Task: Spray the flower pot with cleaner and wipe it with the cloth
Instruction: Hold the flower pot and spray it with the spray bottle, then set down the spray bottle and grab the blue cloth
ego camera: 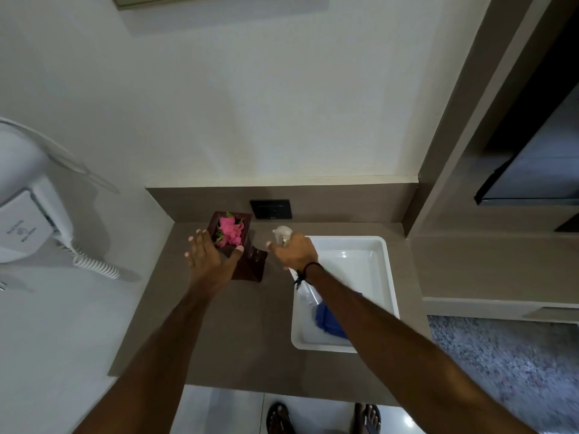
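A dark brown flower pot [252,264] with pink flowers [231,234] stands on the grey-brown counter [244,324] near the back wall. My left hand [208,256] rests spread against the pot's near side, fingers apart, thumb on its rim. My right hand [296,250] is closed around a spray bottle [283,233] with a white trigger head, held just right of the pot with the nozzle toward it. The bottle's clear body runs under my wrist. A blue cloth [329,319] lies in the white tray [387,277], partly hidden by my right forearm.
The white tray sits on the right part of the counter. A black wall socket [271,208] is behind the pot. A white wall-mounted hair dryer [28,214] with a coiled cord hangs at the left. A dark cabinet [532,170] stands at the right. My sandalled feet show below the counter edge.
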Demonstrator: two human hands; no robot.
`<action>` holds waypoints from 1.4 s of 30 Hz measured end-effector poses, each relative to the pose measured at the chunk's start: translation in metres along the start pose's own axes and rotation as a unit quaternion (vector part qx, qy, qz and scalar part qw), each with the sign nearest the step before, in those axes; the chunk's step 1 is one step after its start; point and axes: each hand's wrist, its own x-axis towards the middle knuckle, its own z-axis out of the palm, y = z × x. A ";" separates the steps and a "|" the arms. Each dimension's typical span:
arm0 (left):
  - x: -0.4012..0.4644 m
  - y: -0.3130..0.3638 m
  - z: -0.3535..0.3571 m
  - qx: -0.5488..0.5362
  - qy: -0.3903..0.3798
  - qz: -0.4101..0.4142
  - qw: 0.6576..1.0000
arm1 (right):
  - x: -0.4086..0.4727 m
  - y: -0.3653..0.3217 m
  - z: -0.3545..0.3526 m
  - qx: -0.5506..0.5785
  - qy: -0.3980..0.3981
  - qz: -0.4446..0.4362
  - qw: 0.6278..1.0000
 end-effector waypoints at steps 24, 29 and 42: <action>-0.002 0.005 -0.002 0.003 0.015 0.006 1.000 | 0.015 0.080 -0.090 0.103 0.151 -0.006 0.983; -0.004 0.007 -0.003 0.012 0.021 0.012 1.000 | -0.009 0.101 -0.092 0.070 0.076 0.094 0.990; -0.005 0.012 -0.007 -0.007 0.012 0.003 1.000 | -0.045 0.134 -0.067 -0.171 -0.153 0.162 0.960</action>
